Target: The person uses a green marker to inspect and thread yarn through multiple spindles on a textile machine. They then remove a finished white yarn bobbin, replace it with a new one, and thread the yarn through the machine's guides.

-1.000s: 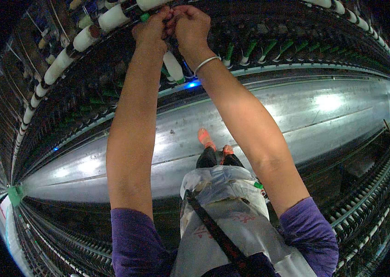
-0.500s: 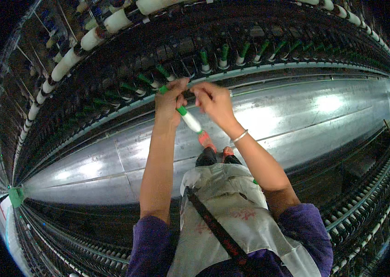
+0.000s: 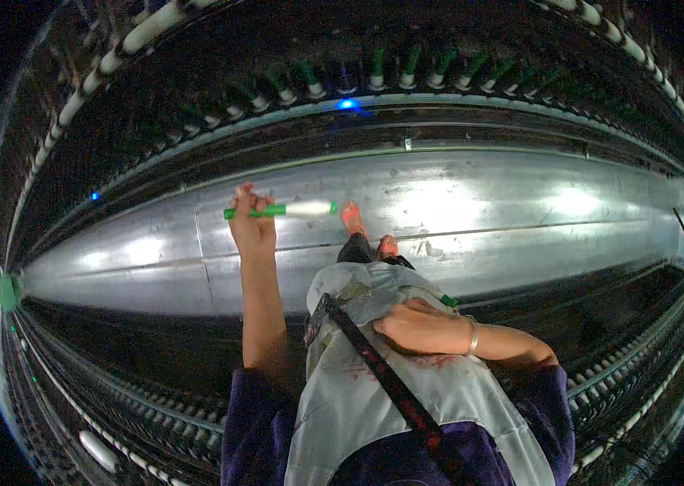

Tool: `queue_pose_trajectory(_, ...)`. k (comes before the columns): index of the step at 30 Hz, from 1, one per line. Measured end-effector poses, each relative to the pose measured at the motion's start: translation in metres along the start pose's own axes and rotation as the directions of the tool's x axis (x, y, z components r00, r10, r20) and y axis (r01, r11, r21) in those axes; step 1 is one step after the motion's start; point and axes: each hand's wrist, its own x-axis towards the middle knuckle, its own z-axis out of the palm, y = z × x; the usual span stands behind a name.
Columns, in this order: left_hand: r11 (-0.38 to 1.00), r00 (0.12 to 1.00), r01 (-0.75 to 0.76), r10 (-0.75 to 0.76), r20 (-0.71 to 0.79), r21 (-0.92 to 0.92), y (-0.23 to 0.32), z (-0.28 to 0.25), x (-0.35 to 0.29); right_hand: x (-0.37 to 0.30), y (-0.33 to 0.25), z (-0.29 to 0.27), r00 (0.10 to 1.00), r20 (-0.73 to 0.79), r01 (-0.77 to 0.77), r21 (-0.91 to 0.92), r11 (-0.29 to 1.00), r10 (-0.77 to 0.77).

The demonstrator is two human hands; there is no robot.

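My left hand (image 3: pixel 253 223) is closed around the green end of a spinning bobbin (image 3: pixel 310 208), out over the metal floor. White yarn is wound on the part of the bobbin that points right, and a short green tip shows past it. My right hand (image 3: pixel 419 326) lies against the pale apron (image 3: pixel 350 283) at my waist. Its fingers are bent in toward the cloth and mostly hidden, so whether they hold anything does not show. A small green end (image 3: pixel 448 300) sticks out at the apron's side, close to that hand.
Ahead runs a long spinning frame with a row of green-topped bobbins (image 3: pixel 412 65). A blue light (image 3: pixel 348 104) glows on its rail, below a gap in the row. Behind me stands another row of bobbins (image 3: pixel 601 381). My feet (image 3: pixel 352 219) are on the metal floor (image 3: pixel 504 194).
Both hands have left the machine's rail. The left has come down and left with the bobbin, now turned nearly level; the right has dropped to the apron. A blue light now shows on the rail.
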Motion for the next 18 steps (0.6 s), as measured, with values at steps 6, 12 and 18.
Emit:
queue_pose_trajectory(6, 0.898, 0.991, 0.125, -0.093, 0.096, -0.421, 0.026, 0.045, -0.034, 0.03, -0.001, 0.02, 1.0, 0.015, 0.003, -0.212, 0.977, 0.0)
queue_pose_trajectory(12, 0.882, 0.965, 0.181, -0.074, 0.251, -0.435, 0.034, 0.054, -0.037, 0.042, -0.014, -0.031, 0.987, -0.161, -0.044, -0.23, 0.972, 0.006)
queue_pose_trajectory(18, 0.959, 0.95, 0.15, -0.072, 0.304, -0.24, 0.055, 0.065, -0.026, 0.098, 0.017, -0.084, 0.514, -0.857, -0.047, 0.027, 0.999, 0.047)
